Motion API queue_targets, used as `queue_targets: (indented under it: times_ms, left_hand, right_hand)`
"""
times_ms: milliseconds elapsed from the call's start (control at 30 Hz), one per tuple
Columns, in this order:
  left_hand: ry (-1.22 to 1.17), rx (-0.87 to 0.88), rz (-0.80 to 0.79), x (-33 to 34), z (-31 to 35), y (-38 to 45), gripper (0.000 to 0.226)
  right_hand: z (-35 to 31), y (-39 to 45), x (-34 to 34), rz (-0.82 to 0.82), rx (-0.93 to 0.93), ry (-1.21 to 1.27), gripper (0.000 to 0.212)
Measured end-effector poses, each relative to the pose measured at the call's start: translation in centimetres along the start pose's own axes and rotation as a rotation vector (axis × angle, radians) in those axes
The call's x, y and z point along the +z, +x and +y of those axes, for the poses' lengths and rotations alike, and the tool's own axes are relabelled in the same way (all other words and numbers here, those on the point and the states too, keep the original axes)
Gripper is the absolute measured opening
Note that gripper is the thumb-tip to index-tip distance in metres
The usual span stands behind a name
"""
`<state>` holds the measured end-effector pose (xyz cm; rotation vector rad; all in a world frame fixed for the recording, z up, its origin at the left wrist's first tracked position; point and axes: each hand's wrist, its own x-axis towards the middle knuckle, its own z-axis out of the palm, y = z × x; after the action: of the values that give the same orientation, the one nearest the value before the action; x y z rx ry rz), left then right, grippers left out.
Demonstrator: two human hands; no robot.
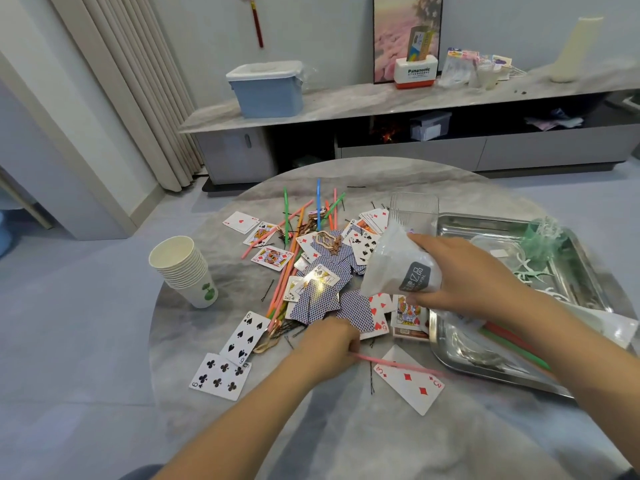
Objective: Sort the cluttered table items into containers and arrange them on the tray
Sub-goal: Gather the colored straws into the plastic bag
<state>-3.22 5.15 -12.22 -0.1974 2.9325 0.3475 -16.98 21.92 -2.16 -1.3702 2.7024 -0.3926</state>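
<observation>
left hand [329, 344] pinches a pink straw [398, 364] (low, knuckles up); right hand [464, 275] grips a white bag [391, 268].

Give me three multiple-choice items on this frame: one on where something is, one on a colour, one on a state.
1. Where does the stack of paper cups stand?
A. On the left part of the table
B. In the metal tray
C. On the wall shelf

2. What colour is the straw that the left hand holds?
A. Blue
B. Pink
C. Green

3. What is the right hand doing?
A. Resting flat on the table
B. Gripping a white plastic bag
C. Holding a playing card

Answers:
1 A: the cups stand on the table left of the card pile, apart from the metal tray.
2 B: the straw running out from the left hand is pink.
3 B: its fingers are curled round the bag, above the cards.
</observation>
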Motion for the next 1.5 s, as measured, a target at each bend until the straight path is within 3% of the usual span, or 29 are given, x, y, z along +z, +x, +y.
queue_targets:
  times_ms: [100,267,400,467,567,667,834,1167,1401,1501]
  left_hand:
    - [0.027,-0.089,-0.017,0.4,-0.1,-0.7,0.015]
    - [-0.148,-0.277,-0.006,0.8,-0.1,-0.8,0.02]
    - [-0.103,-0.363,-0.044,0.4,-0.6,-1.8,0.013]
    - [-0.082,-0.377,-0.098,-0.1,-1.0,-2.8,0.003]
    - [-0.039,-0.382,-0.208,-1.4,-2.1,-3.5,0.023]
    - [0.025,-0.389,-0.332,-3.0,-3.4,-4.5,0.011]
    - [-0.009,-0.396,-0.434,-4.3,-5.5,-6.1,0.015]
    - [-0.359,-0.444,-0.255,-8.6,-8.3,-9.6,0.025]
    - [-0.85,-0.437,-0.134,-9.8,-10.1,-11.3,0.027]
    - [-0.871,-0.406,-0.133,-9.4,-9.7,-10.6,0.025]
  right_hand:
    - [-0.1,-0.1,-0.1,-0.008,0.003,-0.002,0.091]
    - [-0.2,-0.3,-0.2,-0.017,0.003,0.001,0.092]
    - [-0.2,-0.5,0.0,-0.017,-0.006,-0.001,0.091]
    - [-0.6,-0.6,0.2,-0.021,-0.022,-0.019,0.092]
    - [-0.6,-0.7,0.4,-0.015,-0.025,-0.041,0.094]
    - [-1.1,-0.9,0.7,-0.043,-0.03,-0.054,0.095]
    - [-1.9,-0.9,1.2,-0.066,-0.049,-0.087,0.097]
    - [-2.9,-0.4,1.6,-0.077,-0.071,-0.113,0.1]
    - [-2.0,-0.6,0.5,-0.077,-0.099,-0.022,0.092]
    - [-0.8,-0.2,-0.6,-0.072,-0.099,-0.005,0.09]
